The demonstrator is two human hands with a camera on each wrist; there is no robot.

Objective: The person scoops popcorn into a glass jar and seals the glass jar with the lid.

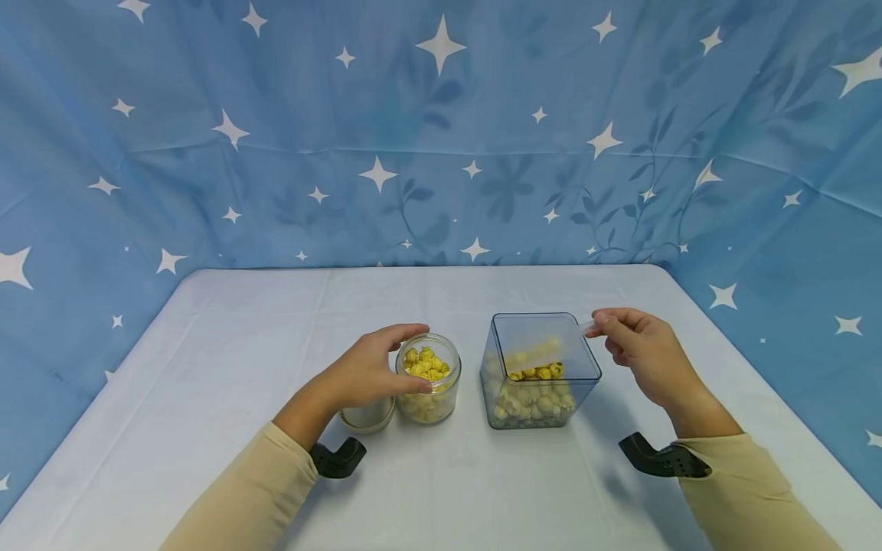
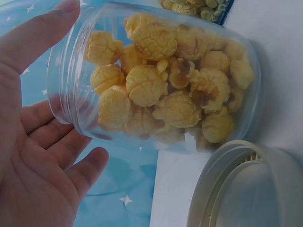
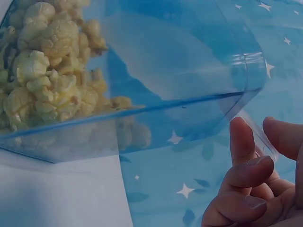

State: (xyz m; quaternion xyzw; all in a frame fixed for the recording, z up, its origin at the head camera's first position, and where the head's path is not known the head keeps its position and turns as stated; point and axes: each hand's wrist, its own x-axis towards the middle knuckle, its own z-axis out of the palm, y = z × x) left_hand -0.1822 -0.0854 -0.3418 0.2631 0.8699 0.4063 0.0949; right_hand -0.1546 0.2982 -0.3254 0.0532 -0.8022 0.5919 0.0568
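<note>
My left hand (image 1: 368, 367) holds an open clear jar (image 1: 430, 404) near its rim, thumb on one side and fingers on the other. Yellow popcorn (image 2: 156, 85) fills much of the jar, which stands upright on the table. Just left of it lies a round pale-rimmed lid (image 1: 370, 418), partly behind that hand. In my right hand (image 1: 641, 356), thumb and fingers pinch the handle of a translucent scoop (image 1: 540, 355). The scoop's head dips inside a square clear bluish container (image 1: 496, 417), above more popcorn (image 3: 52, 61). Its handle (image 3: 259, 135) passes over the container's rim.
Jar and container stand side by side on a white-covered table (image 1: 276, 306), with a narrow gap between them. A blue star-patterned cloth (image 1: 386, 92) hangs behind and at the sides. Each wrist carries a black strap mount (image 1: 338, 459).
</note>
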